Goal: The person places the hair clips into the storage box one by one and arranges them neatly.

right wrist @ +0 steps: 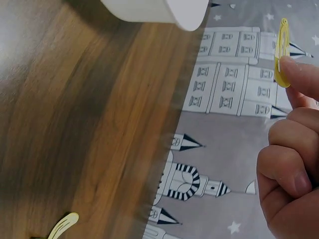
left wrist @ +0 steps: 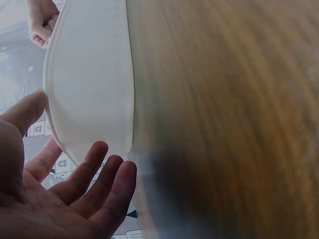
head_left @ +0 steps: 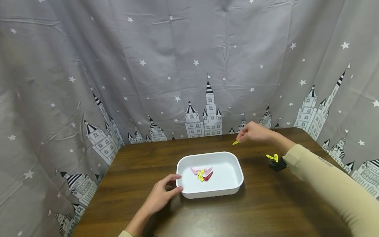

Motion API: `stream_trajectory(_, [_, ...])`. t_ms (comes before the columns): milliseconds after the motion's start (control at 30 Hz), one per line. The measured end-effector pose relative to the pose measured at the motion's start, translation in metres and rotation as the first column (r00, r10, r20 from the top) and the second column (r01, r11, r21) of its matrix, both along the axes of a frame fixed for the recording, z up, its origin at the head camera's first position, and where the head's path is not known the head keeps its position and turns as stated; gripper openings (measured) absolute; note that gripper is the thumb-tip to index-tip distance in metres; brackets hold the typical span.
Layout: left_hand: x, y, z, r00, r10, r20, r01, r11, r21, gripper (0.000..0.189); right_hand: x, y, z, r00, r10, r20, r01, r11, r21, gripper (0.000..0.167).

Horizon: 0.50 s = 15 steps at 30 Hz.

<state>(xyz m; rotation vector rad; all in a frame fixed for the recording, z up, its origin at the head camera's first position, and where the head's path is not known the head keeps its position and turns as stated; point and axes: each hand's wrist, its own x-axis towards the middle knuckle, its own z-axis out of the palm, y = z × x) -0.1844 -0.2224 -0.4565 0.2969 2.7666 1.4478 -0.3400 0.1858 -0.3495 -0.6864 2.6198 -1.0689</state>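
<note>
My right hand (head_left: 251, 132) pinches a yellow snap hair clip (right wrist: 282, 52) between thumb and fingertips, raised beyond the tray's far right corner. The clip points up in the right wrist view. My left hand (head_left: 161, 192) touches the left end of a white tray (head_left: 213, 191), thumb and forefinger at its rim and the other fingers loosely spread. Inside the tray lies a small pile: yellow clips (head_left: 201, 175), pink clips (head_left: 193, 171) and a dark red clip (head_left: 208, 176), partly overlapping. More yellow clips (head_left: 276, 158) are on the right of the table, near my right forearm.
The brown wooden table (head_left: 142, 164) carries the tray near its middle. A grey curtain (head_left: 165, 82) with stars and castles hangs behind and along the sides. Below my right forearm there is a small black object (head_left: 277, 165).
</note>
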Motion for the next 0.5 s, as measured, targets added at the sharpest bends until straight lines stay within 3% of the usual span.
stream_trajectory(500, [0.001,-0.001,-0.002,1.0,0.003,-0.006,-0.003,1.0,-0.011,0.04,-0.008,-0.046,0.004,0.995,0.097,0.038,-0.097,0.995,0.005,0.008])
